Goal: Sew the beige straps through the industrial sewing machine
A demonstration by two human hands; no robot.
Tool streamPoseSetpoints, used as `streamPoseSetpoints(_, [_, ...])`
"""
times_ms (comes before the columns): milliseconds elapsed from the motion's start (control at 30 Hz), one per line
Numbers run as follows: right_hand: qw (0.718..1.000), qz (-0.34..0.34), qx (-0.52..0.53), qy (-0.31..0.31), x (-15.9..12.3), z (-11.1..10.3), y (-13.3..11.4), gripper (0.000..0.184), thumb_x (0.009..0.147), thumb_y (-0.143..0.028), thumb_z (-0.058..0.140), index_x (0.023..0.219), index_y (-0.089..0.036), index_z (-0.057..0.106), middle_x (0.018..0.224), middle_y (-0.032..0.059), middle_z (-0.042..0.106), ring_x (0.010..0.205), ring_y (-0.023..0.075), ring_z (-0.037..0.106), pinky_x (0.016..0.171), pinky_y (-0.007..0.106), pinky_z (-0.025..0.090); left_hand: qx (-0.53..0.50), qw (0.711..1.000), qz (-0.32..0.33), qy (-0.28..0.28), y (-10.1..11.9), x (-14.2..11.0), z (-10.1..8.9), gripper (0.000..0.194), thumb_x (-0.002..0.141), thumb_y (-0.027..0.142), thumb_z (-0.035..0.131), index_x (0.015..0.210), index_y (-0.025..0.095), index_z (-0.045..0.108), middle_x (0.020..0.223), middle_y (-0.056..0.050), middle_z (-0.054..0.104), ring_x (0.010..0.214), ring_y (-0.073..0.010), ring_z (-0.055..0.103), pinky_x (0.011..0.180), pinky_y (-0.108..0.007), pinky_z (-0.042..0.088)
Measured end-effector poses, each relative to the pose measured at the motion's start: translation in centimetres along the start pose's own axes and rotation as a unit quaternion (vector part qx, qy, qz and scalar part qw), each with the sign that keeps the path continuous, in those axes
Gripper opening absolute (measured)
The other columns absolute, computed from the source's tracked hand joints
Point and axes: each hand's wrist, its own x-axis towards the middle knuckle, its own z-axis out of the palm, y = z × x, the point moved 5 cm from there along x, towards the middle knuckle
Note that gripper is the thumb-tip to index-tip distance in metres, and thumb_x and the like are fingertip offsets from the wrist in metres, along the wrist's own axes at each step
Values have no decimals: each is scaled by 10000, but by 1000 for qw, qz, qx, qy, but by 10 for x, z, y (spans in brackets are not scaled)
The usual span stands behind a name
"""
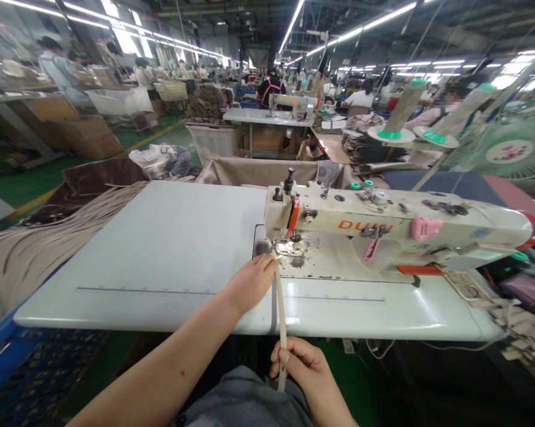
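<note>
Holding a narrow beige strap at an industrial sewing machine

Pinching the upper part of the strap with the bent, closely gathered fingers of the left hand, just beside the needle plate, and covering the far end from sight. Gripping the lower part between the thumb and curled fingers of the right hand, below the left fingers and over a dark grey garment. Running the strap between both sets of fingertips, across the front edge of the white sewing table. Passing the left wrist over a printed ruler scale. Facing, beyond and right of the left fingers, the machine's head and, farther off, two thread cones. Having, well left of the fingers, long beige strips and a blue plastic crate.
</note>
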Motion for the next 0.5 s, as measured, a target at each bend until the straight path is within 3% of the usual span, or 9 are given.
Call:
streamPoseSetpoints(233, [998,-54,-34,-27,-2,0,-6,475,941,-650,858,754,-214,826,764,25,690,723,191,584,723,329,464,41,999,28,-1,4,-1,-3,162,1102,119,553,1213,161,665,1230,-128,753,1193,-283,757,1133,-436,653])
streamPoseSetpoints(400, [987,-120,-104,25,-1,-4,-13,424,968,-628,836,800,-239,850,840,32,717,825,231,648,783,340,491,37,999,29,-2,4,0,-2,140,1093,114,564,1183,161,661,1236,-125,751,1187,-278,755,1132,-428,650])
streamPoseSetpoints(500, [988,-98,-102,54,1,-4,-15,448,967,-690,810,925,-251,892,854,47,794,850,259,706,819,361,532,22,1000,17,2,4,0,-4,147,1091,114,553,1177,177,654,1255,-123,742,1177,-263,758,1116,-421,655])
